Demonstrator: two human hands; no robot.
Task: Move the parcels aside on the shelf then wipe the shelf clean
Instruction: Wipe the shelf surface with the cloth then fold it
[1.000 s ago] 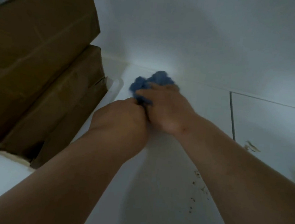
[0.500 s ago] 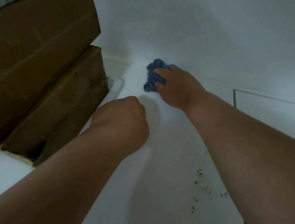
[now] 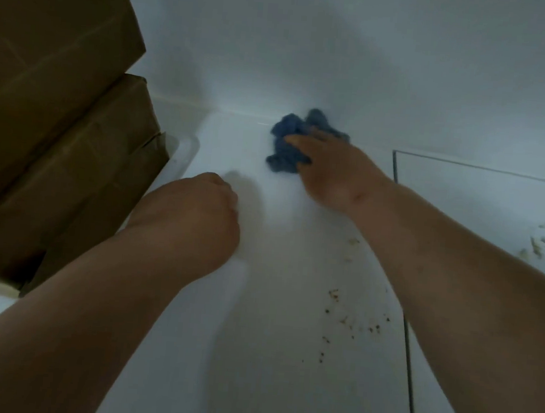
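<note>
Two brown cardboard parcels stand stacked at the left of the white shelf (image 3: 269, 352): the upper parcel (image 3: 49, 42) and the lower parcel (image 3: 71, 174). A crumpled blue cloth (image 3: 289, 142) lies on the shelf near the back wall. My right hand (image 3: 332, 172) covers the cloth's right side and grips it, thumb and fingers curled into the fabric. My left hand (image 3: 195, 213) is a closed fist holding nothing. It rests on the shelf just right of the lower parcel, apart from the cloth.
Dark crumbs (image 3: 347, 319) are scattered on the shelf under my right forearm. Pale scraps (image 3: 535, 243) lie on the panel at the right, beyond a thin seam (image 3: 410, 364). A white back wall (image 3: 342, 49) closes the shelf behind the cloth.
My right hand has carried the cloth away from my left hand, towards the back wall and a little to the right. My left fist has stayed where it was.
</note>
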